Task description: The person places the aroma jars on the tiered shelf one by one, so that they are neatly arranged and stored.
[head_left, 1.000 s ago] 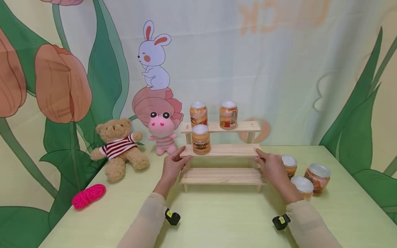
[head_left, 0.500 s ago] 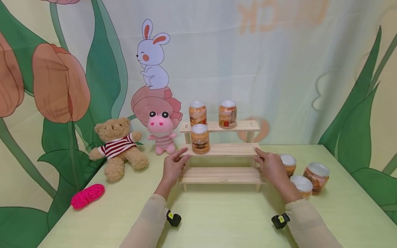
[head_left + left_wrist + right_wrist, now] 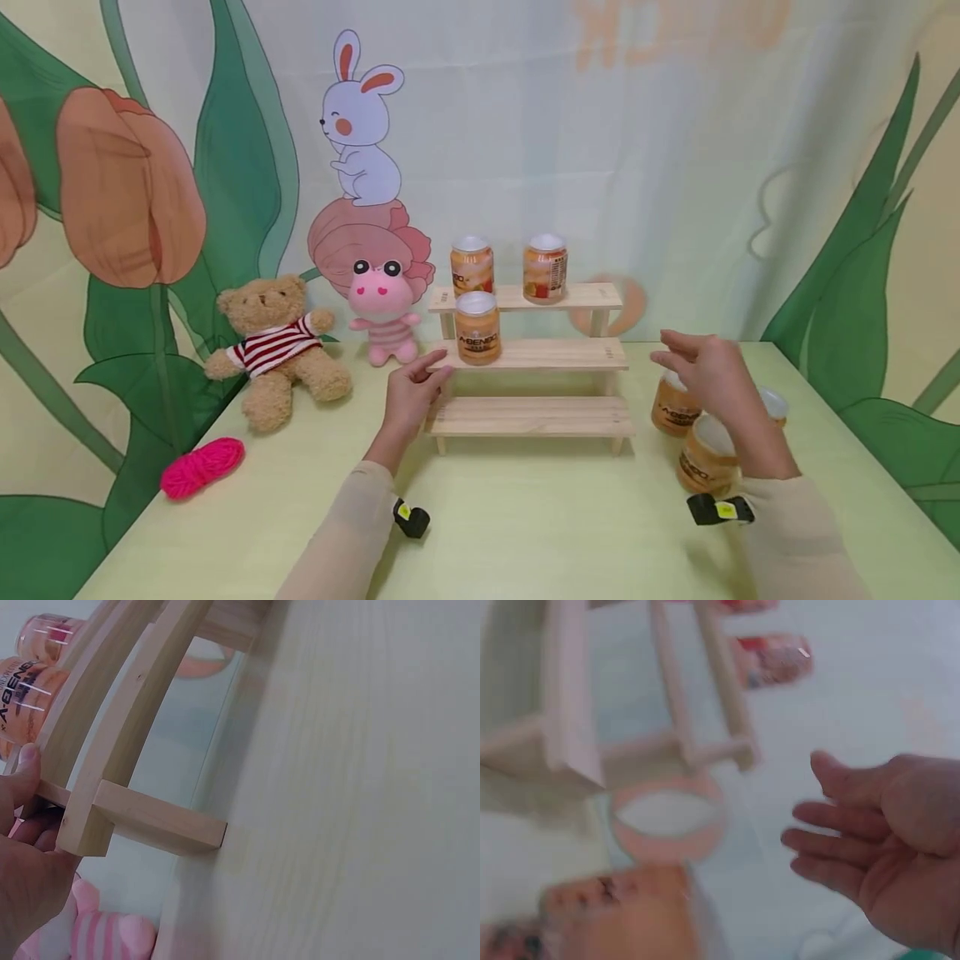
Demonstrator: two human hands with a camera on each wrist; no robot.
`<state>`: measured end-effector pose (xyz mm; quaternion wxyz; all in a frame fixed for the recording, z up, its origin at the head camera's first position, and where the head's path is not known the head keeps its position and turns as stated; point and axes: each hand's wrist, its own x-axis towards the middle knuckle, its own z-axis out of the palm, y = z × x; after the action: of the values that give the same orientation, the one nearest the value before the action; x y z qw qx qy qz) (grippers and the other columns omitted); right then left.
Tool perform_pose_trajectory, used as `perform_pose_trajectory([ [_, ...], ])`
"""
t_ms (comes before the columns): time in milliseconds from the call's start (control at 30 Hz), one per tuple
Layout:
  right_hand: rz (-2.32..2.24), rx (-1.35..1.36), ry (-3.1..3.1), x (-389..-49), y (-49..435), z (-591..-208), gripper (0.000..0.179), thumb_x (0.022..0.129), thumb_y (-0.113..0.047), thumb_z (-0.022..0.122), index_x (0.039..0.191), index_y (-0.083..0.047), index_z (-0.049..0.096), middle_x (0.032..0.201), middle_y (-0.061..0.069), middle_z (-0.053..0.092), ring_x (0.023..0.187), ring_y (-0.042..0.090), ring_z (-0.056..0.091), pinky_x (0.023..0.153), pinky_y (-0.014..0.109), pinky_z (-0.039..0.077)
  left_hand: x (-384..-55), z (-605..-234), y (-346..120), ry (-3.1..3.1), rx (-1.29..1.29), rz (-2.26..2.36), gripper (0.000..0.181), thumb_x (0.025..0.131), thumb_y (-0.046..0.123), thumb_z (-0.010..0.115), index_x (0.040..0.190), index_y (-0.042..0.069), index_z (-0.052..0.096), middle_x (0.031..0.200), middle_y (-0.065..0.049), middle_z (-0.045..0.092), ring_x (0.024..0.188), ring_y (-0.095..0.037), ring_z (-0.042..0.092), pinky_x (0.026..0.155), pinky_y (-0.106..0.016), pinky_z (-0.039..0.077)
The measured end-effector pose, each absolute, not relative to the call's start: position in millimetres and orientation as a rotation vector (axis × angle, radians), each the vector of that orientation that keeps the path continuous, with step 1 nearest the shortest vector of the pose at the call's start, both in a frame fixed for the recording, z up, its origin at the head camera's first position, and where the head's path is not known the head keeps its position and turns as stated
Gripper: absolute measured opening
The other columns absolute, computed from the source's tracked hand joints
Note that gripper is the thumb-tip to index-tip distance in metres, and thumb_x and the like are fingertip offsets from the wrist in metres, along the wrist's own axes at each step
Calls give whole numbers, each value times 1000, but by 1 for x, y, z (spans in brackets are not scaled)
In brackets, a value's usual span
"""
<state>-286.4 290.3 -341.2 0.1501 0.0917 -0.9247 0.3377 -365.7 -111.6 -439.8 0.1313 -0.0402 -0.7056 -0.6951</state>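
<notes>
A three-tier wooden display rack (image 3: 558, 354) stands on the table. Its top tier carries two orange-labelled jars (image 3: 472, 271) with pale lids, and one similar jar (image 3: 477, 337) sits on the left of the middle tier. My left hand (image 3: 408, 396) holds the left end of the middle tier, thumb on top and fingers beneath, as the left wrist view shows. On the right, my right hand (image 3: 712, 375) is in the air with its fingers extended and nothing in them. Below it stand three more jars, the front one (image 3: 702, 462) nearest me and another (image 3: 774, 404) partly hidden by my forearm.
Left of the rack sit a pink plush toy (image 3: 382, 312) and a teddy bear (image 3: 285, 342) in a striped shirt. A bright pink yarn skein (image 3: 202, 468) lies near the table's left edge. Behind everything hangs a printed curtain (image 3: 675, 167).
My right hand has let go of the rack's right end and moved right, over the jars there. My left hand keeps its hold. The head view has shifted slightly.
</notes>
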Motion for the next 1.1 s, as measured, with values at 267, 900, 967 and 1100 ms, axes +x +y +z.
perform_pose_trajectory([
  [267,892,297,-2697,-273,377,-345,54,99,-33,66,140,0,57,130,27,59,120,51,53,87,57,48,-366,-438,-113,-2042,-127,-2017,31,89,11,77,119,7,74,78,1,70,59,-7,48,50,-18,37],
  [900,1026,306,-2970,-275,438,-389,90,91,-35,75,153,9,27,146,34,41,124,35,50,77,15,42,-364,-438,-112,-2023,-154,-2080,33,89,12,77,121,5,73,79,-1,69,58,-9,45,50,-20,34],
  [967,1036,301,-2958,-277,442,-396,87,91,-34,75,152,8,30,142,34,46,116,19,52,77,19,45,-365,-438,-111,-2022,-166,-2075,33,89,12,77,121,5,73,79,-1,70,58,-10,45,50,-19,34],
  [1100,1177,265,-2932,-282,447,-414,79,93,-31,74,149,9,35,133,29,54,104,3,53,78,23,49,-364,-441,-111,-2020,-135,-2053,31,88,10,78,119,6,74,80,-1,72,60,-9,48,50,-19,36],
])
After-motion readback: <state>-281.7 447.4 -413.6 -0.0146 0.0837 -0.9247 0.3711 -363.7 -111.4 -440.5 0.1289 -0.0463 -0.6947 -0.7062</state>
